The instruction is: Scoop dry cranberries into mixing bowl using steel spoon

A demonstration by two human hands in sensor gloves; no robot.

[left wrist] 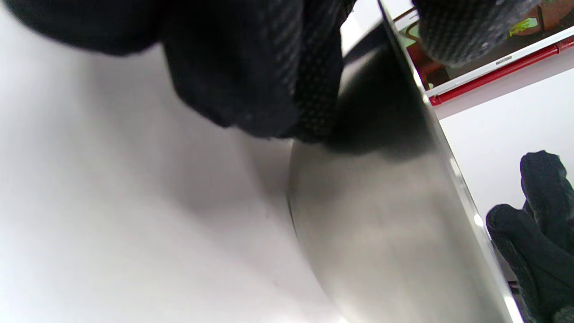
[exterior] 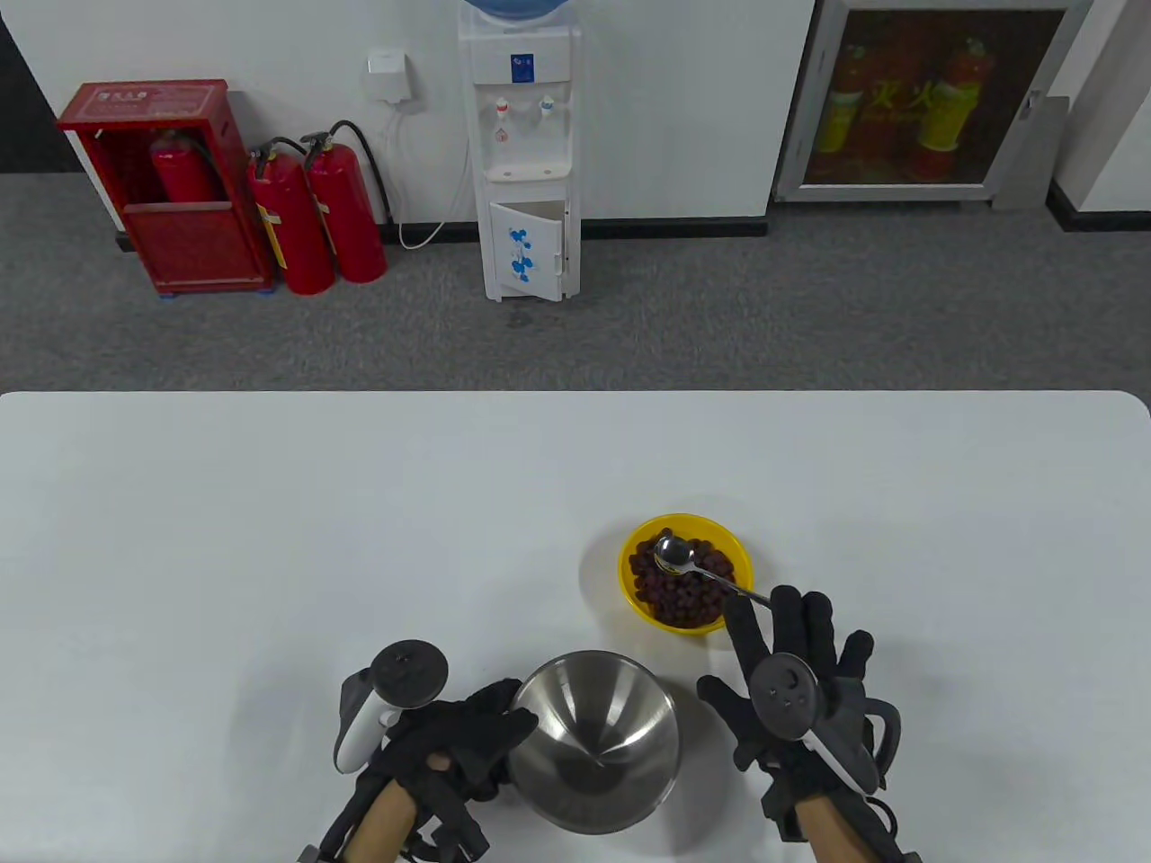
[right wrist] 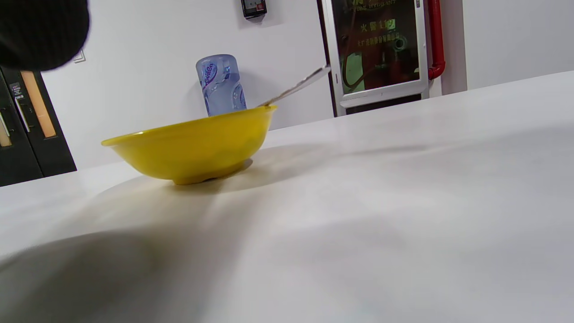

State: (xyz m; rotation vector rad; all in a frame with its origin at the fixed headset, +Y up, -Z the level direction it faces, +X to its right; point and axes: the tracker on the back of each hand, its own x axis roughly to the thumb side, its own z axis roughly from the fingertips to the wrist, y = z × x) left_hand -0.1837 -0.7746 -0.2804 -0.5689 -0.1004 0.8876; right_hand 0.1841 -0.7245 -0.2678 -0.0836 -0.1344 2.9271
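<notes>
Steel spoon (exterior: 697,568) slants handle-first toward spread right hand (exterior: 796,692); left hand (exterior: 450,746) grips mixing bowl (exterior: 593,737).

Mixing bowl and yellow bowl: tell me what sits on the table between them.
Nothing. In the table view a short strip of bare white table separates the steel mixing bowl from the yellow bowl of cranberries.

Table view high above, looking down and outward across the white table (exterior: 270,539) to the far wall, left wrist view pressed close against the steel bowl (left wrist: 381,233), right wrist view low at tabletop height, facing the yellow bowl (right wrist: 193,148) seen in both.
</notes>
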